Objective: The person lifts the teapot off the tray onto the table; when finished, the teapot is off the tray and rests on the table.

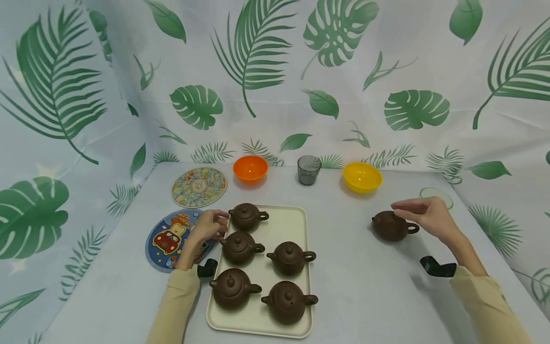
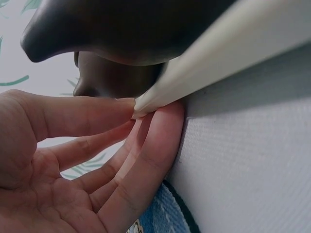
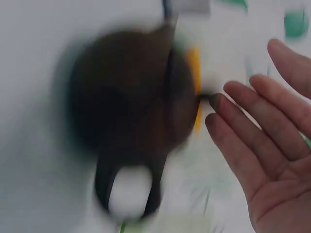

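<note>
Five dark brown clay teapots sit in two rows on a cream rectangular plastic tray (image 1: pixel 296 217), while a sixth brown clay teapot (image 1: pixel 388 226) stands alone on the pale grey counter (image 1: pixel 356 277), well right of the tray. The left hand (image 1: pixel 208 225) steadies the tray's far left corner, fingertips (image 2: pixel 146 109) curled against its rim beside the nearest pot. The right hand (image 1: pixel 423 212) hovers flat over the lone teapot, fingers straight and apart, gripping nothing, wrist raised and forearm angled in from the right.

An orange bowl (image 1: pixel 250 168), grey cup (image 1: pixel 308 169) and yellow bowl (image 1: pixel 362 177) line the table's (image 1: pixel 356 286) far edge.
</note>
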`<state>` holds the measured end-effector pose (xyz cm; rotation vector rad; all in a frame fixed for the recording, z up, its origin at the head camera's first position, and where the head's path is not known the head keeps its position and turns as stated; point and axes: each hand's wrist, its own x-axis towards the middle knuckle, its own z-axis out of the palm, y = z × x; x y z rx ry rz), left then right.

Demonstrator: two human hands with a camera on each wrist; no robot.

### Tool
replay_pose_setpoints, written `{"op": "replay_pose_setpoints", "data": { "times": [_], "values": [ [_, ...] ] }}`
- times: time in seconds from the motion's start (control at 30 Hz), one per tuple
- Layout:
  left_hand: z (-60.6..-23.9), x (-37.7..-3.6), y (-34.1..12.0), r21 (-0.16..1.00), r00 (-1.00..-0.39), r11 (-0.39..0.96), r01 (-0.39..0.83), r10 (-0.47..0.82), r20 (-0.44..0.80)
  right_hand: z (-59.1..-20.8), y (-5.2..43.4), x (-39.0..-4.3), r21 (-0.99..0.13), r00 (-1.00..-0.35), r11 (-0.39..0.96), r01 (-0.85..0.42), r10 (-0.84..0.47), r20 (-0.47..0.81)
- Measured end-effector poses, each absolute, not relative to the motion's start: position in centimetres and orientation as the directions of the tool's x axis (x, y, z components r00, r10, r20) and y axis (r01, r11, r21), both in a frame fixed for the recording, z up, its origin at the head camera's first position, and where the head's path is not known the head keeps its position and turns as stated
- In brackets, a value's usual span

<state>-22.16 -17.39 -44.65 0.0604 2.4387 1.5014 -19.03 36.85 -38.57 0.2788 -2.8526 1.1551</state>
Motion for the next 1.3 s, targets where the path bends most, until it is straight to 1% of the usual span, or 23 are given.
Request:
{"op": "replay_pose_setpoints", "data": {
  "times": [0.1, 0.33, 0.5, 0.67, 0.83, 1.03, 1.13, 1.3],
  "values": [
    [-44.6, -22.1, -17.4, 0.879, -0.963, 0.466, -0.104, 0.175, -0.207, -38.0, 32.8, -20.0, -0.702, -0.973, 0.676, -0.223, -0.202, 0.115],
    [-44.8, -22.3, -17.3, 0.878, -0.962, 0.467, -0.108, 0.174, -0.211, -38.5, 23.0, -23.0, -0.757, -0.929, 0.581, -0.301, -0.358, 0.095],
    [-45.0, -22.3, -17.3, 0.88, -0.963, 0.466, -0.096, 0.181, -0.201, -39.1, 17.0, -25.0, -0.735, -0.872, 0.543, -0.407, -0.471, 0.135],
    [-45.1, -22.3, -17.3, 0.884, -0.962, 0.458, -0.098, 0.183, -0.201, -39.9, 12.5, -26.3, -0.712, -0.833, 0.53, -0.461, -0.535, 0.14],
    [-45.2, -22.3, -17.2, 0.885, -0.962, 0.454, -0.109, 0.176, -0.209, -40.3, 9.6, -26.7, -0.685, -0.779, 0.517, -0.514, -0.615, 0.12],
    [-45.1, -22.1, -17.2, 0.883, -0.96, 0.457, -0.109, 0.183, -0.213, -40.1, 7.9, -26.8, -0.636, -0.725, 0.537, -0.554, -0.687, 0.051],
    [-45.0, -22.0, -17.3, 0.885, -0.959, 0.451, -0.114, 0.182, -0.216, -40.1, 7.4, -26.9, -0.615, -0.715, 0.557, -0.558, -0.699, 0.015],
    [-44.9, -22.0, -17.3, 0.882, -0.962, 0.457, -0.113, 0.172, -0.212, -40.4, 7.1, -27.1, -0.599, -0.722, 0.588, -0.544, -0.692, -0.023]
  ]
}}
